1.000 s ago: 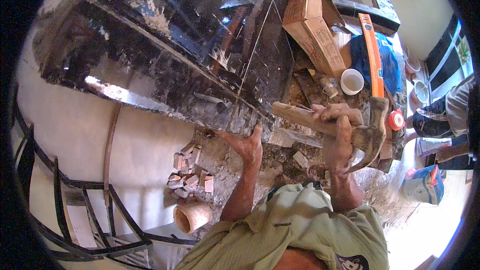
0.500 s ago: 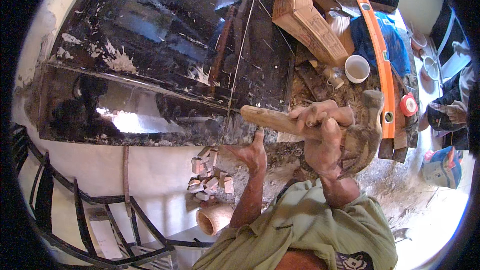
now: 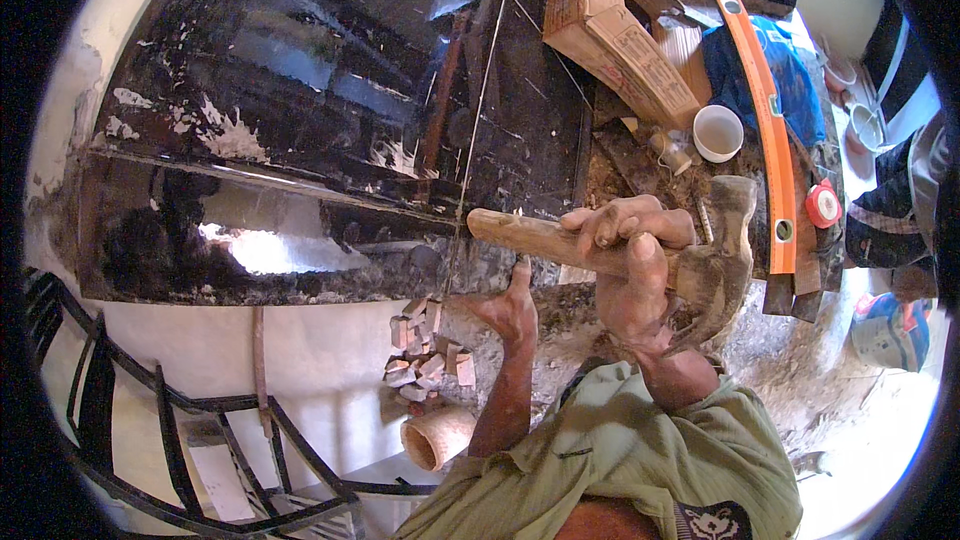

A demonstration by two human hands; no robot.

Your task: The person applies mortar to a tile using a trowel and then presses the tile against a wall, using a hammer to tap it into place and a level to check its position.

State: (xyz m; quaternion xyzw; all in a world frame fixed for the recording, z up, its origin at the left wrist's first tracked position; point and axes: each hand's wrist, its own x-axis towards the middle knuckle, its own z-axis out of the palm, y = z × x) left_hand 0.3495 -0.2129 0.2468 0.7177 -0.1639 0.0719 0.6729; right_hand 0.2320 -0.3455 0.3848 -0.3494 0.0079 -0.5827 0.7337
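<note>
My right hand (image 3: 635, 258) is closed around the wooden handle of a claw hammer (image 3: 728, 250). The hammer's metal head points right, and the butt of its handle (image 3: 500, 228) points left, over or against the front edge of the glossy black tiled slab (image 3: 330, 135). At that same front edge, just below the handle, my left hand (image 3: 510, 302) has its thumb raised apart from the fingers. Those fingers stretch left along the slab's edge and are partly hidden; nothing shows in the hand.
Right of the slab are an open cardboard box (image 3: 625, 55), a white cup (image 3: 718, 133), an orange spirit level (image 3: 762, 120) and a red tape measure (image 3: 823, 204). Below lie broken brick pieces (image 3: 425, 355), a clay pipe (image 3: 437, 438) and a black metal railing (image 3: 160, 420). A person (image 3: 900, 200) is at far right.
The hammer and my right hand have shifted slightly left. My left hand stays at the slab's edge. The view has moved a little, and the person at far right has changed position.
</note>
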